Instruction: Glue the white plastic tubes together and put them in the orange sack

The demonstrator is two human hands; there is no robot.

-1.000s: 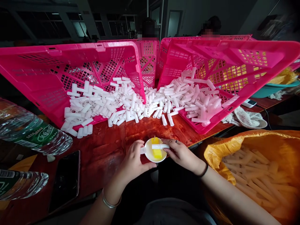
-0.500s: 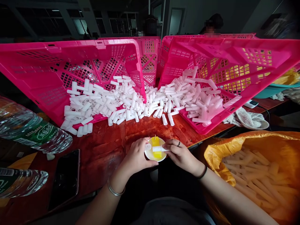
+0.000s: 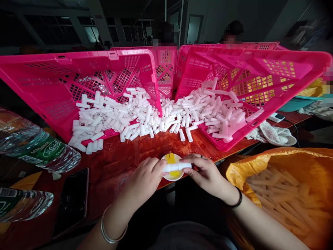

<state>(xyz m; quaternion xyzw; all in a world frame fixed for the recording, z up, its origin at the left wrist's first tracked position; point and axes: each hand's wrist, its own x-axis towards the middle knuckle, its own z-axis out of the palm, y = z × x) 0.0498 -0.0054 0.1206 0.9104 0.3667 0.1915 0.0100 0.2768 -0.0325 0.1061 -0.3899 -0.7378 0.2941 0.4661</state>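
My left hand is closed around the left end of a short white plastic tube. Fingers and thumb of my right hand grip a second white plastic tube. The two tubes meet end to end in one level line. Directly beneath them, at the table's front edge, is a small white dish with a yellow block in it. A thin dark stub stands up from the block. My fingers hide the left end of the joined tubes.
Two tipped pink crates spill heaps of white tubes onto the red-brown table. Left are water bottles and a phone. An orange sack of longer tubes stands right. People sit beyond the crates.
The left tube has swung from pointing at me to lying sideways, and the two tubes now meet end to end. My left hand has turned over the dish; the right has shifted slightly right.
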